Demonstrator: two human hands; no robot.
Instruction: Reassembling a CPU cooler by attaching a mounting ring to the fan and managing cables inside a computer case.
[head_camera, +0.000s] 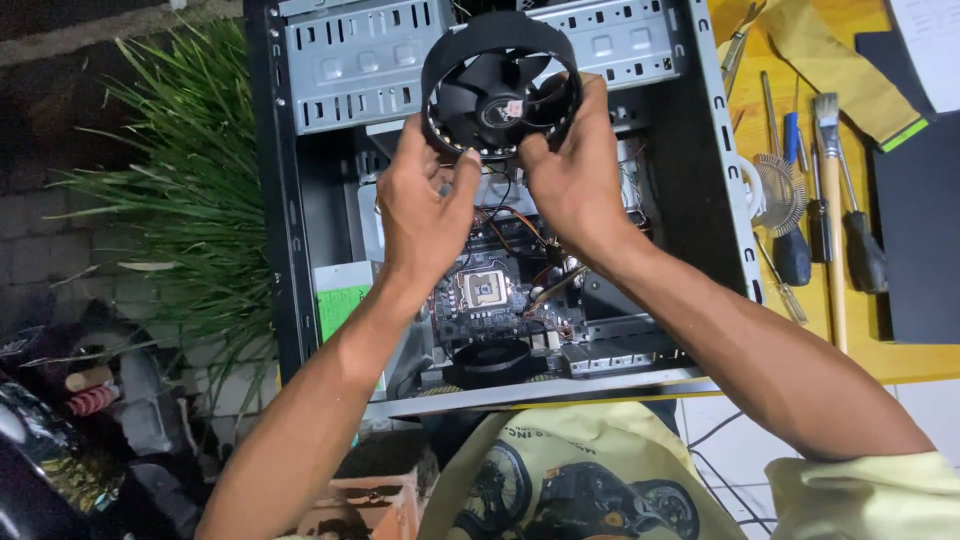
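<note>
Black fan (500, 85) gripped by left hand (425, 205), right hand (575, 175) | over open case (300, 200) | screwdrivers (860, 240) beside

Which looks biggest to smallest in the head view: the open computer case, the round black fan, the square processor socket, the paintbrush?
1. Open grey metal computer case
2. Round black fan, held by both hands, nearer the camera, so it may look enlarged
3. Wooden-handled paintbrush
4. Square silver processor socket

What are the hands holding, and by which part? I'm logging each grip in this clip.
Both hands, left hand and right hand, hold a round black fan by its lower rim, above the open computer case.
</note>
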